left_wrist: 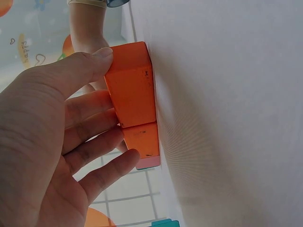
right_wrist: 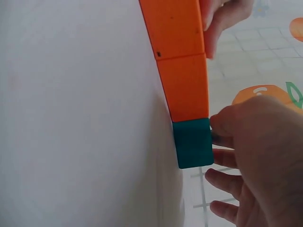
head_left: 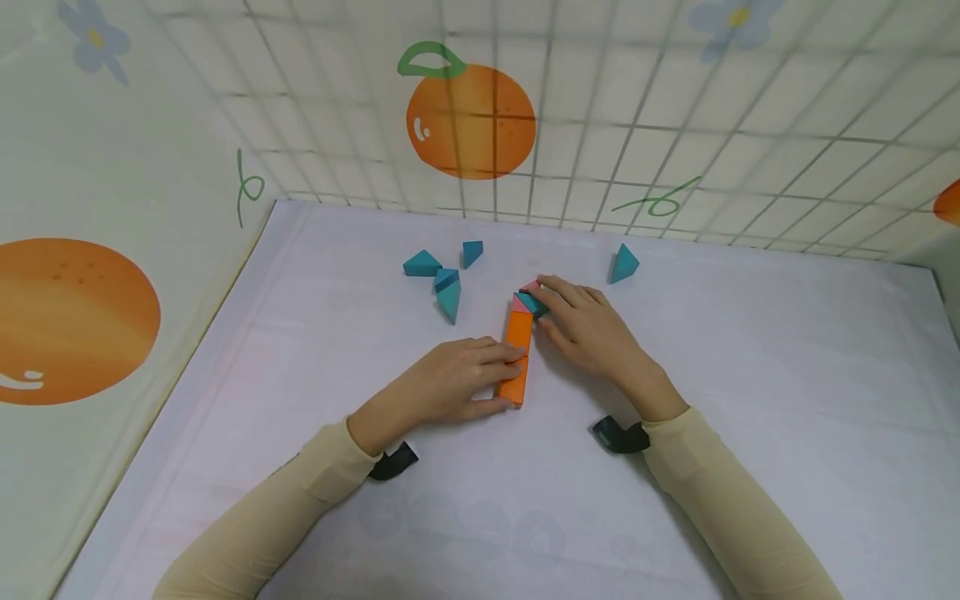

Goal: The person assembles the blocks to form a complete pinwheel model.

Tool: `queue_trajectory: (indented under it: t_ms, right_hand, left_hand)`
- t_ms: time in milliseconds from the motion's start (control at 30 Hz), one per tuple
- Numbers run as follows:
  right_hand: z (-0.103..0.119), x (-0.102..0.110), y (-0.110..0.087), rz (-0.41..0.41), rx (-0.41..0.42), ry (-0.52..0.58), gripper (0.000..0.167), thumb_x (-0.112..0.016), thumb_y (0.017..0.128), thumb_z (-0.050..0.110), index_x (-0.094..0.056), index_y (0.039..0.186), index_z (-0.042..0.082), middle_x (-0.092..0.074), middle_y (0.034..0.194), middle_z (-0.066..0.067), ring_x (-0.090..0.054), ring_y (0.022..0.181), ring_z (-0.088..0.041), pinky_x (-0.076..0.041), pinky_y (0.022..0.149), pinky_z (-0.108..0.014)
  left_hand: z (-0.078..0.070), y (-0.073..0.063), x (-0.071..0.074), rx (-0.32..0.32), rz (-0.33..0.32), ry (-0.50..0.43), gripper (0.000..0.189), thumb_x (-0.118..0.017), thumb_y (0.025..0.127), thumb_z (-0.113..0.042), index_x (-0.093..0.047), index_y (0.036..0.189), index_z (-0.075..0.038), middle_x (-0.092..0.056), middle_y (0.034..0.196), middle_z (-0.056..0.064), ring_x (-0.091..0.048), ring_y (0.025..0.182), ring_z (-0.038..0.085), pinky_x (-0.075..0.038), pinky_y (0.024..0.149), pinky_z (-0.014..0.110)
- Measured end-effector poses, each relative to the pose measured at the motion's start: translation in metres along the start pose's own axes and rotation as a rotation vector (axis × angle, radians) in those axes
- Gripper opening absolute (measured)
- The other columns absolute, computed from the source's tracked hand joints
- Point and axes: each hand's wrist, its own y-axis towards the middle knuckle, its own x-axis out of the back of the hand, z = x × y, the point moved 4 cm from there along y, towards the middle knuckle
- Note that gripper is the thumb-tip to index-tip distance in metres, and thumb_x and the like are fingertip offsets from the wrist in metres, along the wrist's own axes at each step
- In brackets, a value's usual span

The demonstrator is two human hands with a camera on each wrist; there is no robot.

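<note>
Two orange blocks (head_left: 518,332) lay under the extended fingers of the left hand (head_left: 453,379); toward the table's (head_left: 765,358) far edge, the right hand (head_left: 592,329) pinched a teal block (head_left: 536,305).

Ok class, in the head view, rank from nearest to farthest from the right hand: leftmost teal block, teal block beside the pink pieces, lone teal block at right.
1. Teal block beside the pink pieces: just left of the right hand.
2. Lone teal block: beyond the hand, right.
3. Leftmost teal block: well to the left.

Light is muted — shadows (left_wrist: 182,127) spread soft-edged.
</note>
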Motion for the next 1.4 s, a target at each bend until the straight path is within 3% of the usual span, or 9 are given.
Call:
queue_trajectory:
  t_ms: [633, 1400]
  right_hand:
    - [-0.0001, 0.0028, -0.0001, -0.009, -0.012, 0.012, 0.047, -0.056, 0.099, 0.022, -0.048, 0.145, 0.012, -0.045, 0.148, -0.013, -0.046, 0.133, -0.037, -0.037, 0.109, -0.056]
    - [0.0, -0.0021, 0.0007, 0.032, -0.013, 0.01, 0.049, -0.053, 0.101, 0.024, -0.044, 0.147, 0.009, -0.043, 0.151, -0.011, -0.044, 0.136, -0.03, -0.036, 0.111, -0.053]
  left_hand:
    - [0.0007, 0.0008, 0.0002, -0.012, -0.027, 0.014, 0.045, -0.074, 0.087, -0.039, -0.07, 0.12, -0.008, -0.066, 0.128, 0.003, -0.062, 0.116, 0.018, -0.051, 0.1, 0.028]
    - [0.0018, -0.0005, -0.0023, -0.002, -0.023, 0.004, 0.045, -0.073, 0.087, -0.04, -0.071, 0.121, -0.009, -0.066, 0.128, 0.003, -0.062, 0.116, 0.017, -0.051, 0.099, 0.028]
